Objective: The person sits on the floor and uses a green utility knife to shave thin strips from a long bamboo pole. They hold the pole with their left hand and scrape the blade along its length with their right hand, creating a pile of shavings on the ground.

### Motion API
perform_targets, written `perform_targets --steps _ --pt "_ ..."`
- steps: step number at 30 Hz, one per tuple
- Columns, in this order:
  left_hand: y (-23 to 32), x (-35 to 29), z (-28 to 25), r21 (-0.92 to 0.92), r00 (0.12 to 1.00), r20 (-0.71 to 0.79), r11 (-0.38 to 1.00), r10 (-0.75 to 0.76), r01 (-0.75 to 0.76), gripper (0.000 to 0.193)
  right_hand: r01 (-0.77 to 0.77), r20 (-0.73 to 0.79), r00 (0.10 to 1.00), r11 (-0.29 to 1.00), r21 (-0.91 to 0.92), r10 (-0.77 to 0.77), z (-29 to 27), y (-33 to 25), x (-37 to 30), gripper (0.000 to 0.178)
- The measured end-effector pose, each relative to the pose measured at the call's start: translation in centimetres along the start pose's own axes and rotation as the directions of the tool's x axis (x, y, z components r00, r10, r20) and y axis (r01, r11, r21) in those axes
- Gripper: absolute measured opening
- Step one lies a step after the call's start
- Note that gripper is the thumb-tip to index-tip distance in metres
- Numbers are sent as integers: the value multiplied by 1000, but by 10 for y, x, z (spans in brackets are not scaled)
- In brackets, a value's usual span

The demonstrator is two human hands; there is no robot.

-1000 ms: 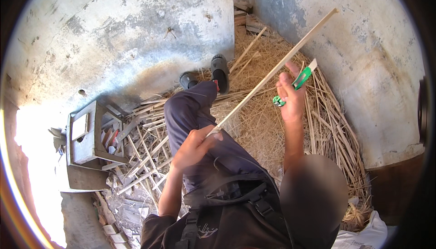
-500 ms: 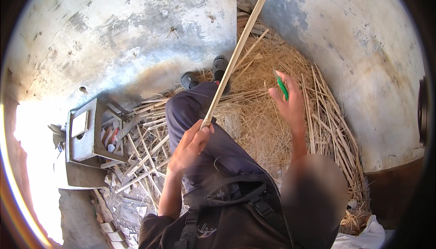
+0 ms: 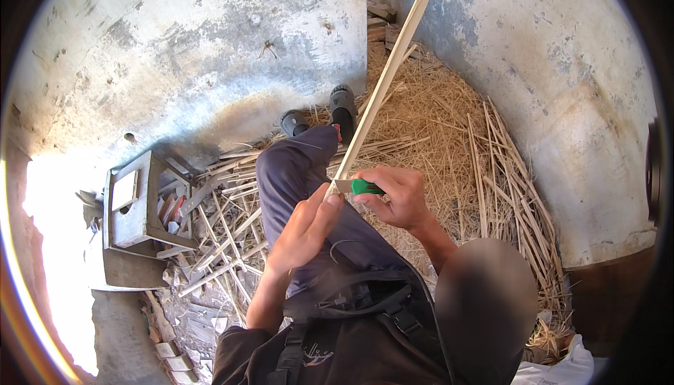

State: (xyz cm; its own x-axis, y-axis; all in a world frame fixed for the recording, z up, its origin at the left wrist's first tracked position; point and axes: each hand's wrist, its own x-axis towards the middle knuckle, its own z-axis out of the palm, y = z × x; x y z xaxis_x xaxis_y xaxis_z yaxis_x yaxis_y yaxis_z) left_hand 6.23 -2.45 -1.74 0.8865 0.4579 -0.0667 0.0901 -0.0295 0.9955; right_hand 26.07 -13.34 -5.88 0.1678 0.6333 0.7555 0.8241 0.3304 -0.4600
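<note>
Rough grey concrete floor [image 3: 210, 41] fills the upper half of the frame, stained and cracked. Across the centre right spreads a broad heap of straw and thin shavings [image 3: 435, 132], and along its right edge lies a bundle of split strips [image 3: 512, 188]. More cut strips and offcuts [image 3: 225, 223] are scattered at centre left, beside a small grey wooden stool [image 3: 137, 206].

The seated person's leg in dark trousers [image 3: 295, 174] runs up the middle to a pair of dark shoes [image 3: 319, 115].

One long pale strip [image 3: 386, 76] rises from the hands to the top edge of the frame. The left hand [image 3: 302, 234] pinches its lower end between thumb and fingers at frame centre. The right hand [image 3: 397, 195] is clenched around a green-handled knife [image 3: 365, 187], whose blade meets the strip just beside the left thumb.

Judging by the heaps, many strips have already been worked. This one looks barely started, with the blade at its near end and nearly its whole length above uncut.
</note>
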Motion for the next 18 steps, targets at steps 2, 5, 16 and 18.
perform_targets --steps 2,5,16,18 --pt "2 -1 1 49 1000 -1 999 17 -17 30 5 15 1000 999 -43 -4 -1 -3 1 34" --pt "2 -2 1 82 999 6 996 39 -40 30 37 -1 999 997 -64 -37 -1 -3 1 35" --pt "5 -3 6 206 992 -13 971 124 -118 30 57 -20 998 992 -113 -60 -9 -2 4 33" --pt "8 -5 8 208 992 -26 971 127 -119 30 55 -14 998 989 -135 -58 -11 -4 5 32"
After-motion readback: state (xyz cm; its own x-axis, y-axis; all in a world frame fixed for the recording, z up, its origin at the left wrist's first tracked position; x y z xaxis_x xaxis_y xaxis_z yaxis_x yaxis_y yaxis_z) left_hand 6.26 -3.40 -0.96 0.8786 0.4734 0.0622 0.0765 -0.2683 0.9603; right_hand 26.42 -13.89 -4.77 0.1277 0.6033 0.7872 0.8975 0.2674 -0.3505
